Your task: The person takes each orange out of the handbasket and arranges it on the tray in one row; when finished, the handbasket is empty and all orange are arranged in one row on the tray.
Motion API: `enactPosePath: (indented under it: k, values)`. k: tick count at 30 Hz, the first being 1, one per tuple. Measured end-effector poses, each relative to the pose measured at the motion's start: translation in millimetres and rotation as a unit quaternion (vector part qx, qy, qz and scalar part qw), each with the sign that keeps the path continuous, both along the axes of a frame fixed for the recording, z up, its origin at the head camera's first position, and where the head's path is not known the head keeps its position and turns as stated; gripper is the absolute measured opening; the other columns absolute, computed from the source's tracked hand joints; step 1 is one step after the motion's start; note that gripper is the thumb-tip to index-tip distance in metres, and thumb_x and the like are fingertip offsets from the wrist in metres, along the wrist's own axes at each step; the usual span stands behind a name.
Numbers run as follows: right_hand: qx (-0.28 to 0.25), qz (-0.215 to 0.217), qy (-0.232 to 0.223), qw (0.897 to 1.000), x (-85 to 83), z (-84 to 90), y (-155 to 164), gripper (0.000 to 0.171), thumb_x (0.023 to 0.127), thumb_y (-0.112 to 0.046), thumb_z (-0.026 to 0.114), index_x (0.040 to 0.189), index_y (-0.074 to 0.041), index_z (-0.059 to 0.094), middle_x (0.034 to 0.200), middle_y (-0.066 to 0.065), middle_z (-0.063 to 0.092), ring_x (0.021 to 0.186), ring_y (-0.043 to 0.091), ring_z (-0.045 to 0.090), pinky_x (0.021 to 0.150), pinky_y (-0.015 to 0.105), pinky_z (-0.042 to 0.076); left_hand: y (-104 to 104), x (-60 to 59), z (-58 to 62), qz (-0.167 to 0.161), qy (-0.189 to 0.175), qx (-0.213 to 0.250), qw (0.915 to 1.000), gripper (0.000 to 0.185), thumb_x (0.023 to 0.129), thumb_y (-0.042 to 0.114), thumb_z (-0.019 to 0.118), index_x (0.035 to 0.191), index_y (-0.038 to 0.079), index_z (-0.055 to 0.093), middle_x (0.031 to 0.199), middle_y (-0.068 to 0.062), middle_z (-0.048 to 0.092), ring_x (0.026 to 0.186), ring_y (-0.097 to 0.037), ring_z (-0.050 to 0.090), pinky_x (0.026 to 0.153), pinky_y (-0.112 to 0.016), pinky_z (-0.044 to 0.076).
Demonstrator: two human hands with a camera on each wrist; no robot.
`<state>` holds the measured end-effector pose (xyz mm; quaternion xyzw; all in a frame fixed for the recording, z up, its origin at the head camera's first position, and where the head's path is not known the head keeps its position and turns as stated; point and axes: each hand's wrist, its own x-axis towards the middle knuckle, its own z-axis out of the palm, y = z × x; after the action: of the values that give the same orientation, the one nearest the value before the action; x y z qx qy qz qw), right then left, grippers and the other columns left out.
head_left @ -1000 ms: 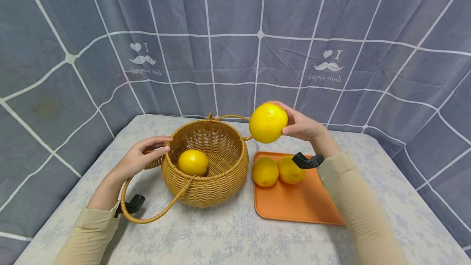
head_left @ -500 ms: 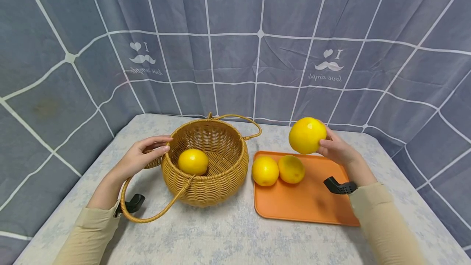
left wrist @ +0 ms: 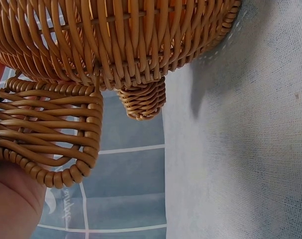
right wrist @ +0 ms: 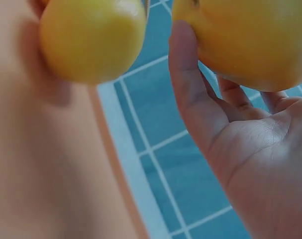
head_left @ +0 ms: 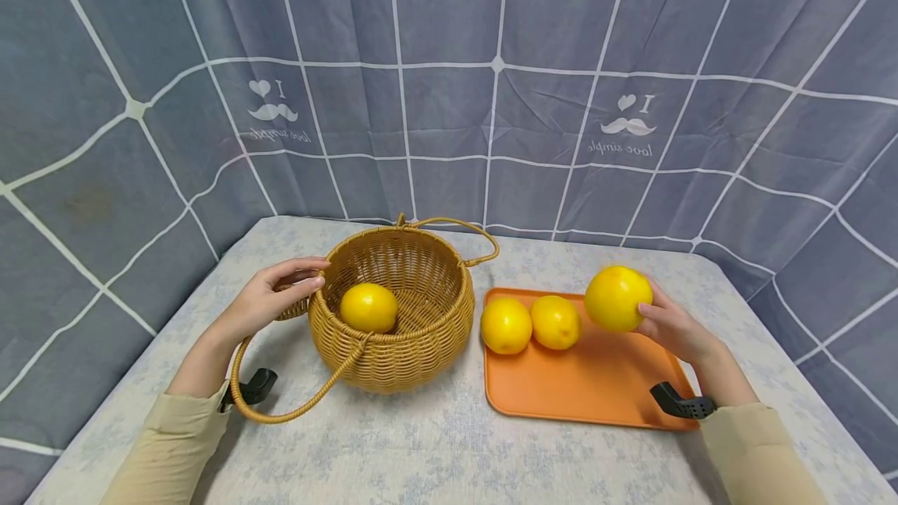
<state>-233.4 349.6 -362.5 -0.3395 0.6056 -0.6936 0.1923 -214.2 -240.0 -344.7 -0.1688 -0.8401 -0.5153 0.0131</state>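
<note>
My left hand (head_left: pixel 272 296) holds the left rim of a round wicker basket (head_left: pixel 403 361). In the left wrist view, the palm lies behind a flat woven flap (left wrist: pixel 46 129) on the basket's side, and most fingers are hidden. One lemon (head_left: pixel 369 308) lies inside the basket. Over the right part of an orange tray (head_left: pixel 561 392), my right hand (head_left: pixel 677 326) grips another lemon (head_left: pixel 617 298) between thumb and fingers. Two more lemons rest side by side on the tray's left part, a left one (head_left: pixel 506 326) and a right one (head_left: pixel 556 323).
One looped basket handle (head_left: pixel 281 419) hangs out at the front left, over the left wrist; the other handle (head_left: pixel 459 220) sticks out at the back right. A patterned cloth (head_left: pixel 393 450) covers the table. Blue-grey grid curtains (head_left: pixel 449 115) stand behind and at the sides.
My right hand has carried its lemon from beside the basket's back right, rightward and down over the tray. The left hand and basket stay in place.
</note>
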Motion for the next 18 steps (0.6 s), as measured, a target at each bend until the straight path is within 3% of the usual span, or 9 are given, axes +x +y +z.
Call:
enactPosePath:
  k: [9, 18]
  values:
    - [0.038, -0.056, -0.036, 0.997, 12.2, -20.9, 14, 0.047, 0.101, -0.006, 0.021, 0.141, -0.030, 0.019, 0.133, -0.009, 0.034, 0.108, 0.010, 0.055, 0.088, 0.027, 0.048, 1, -0.6, 0.0, 0.002, 0.002, -0.003, 1.0000, 0.040, 0.095, 0.026, 0.058, 0.130, 0.007, 0.055, 0.133, -0.007, 0.050, 0.108, -0.007, 0.053, 0.083, -0.021, 0.047]
    - [0.092, -0.076, -0.050, 0.992, 12.2, -30.9, 15, 0.041, 0.105, -0.013, 0.023, 0.142, -0.030, 0.018, 0.130, -0.005, 0.032, 0.102, 0.015, 0.059, 0.082, 0.039, 0.053, 0, 0.4, -0.2, 0.001, 0.005, -0.007, 1.0000, 0.040, 0.096, 0.025, 0.057, 0.130, 0.005, 0.055, 0.136, -0.010, 0.048, 0.108, -0.007, 0.053, 0.084, -0.020, 0.047]
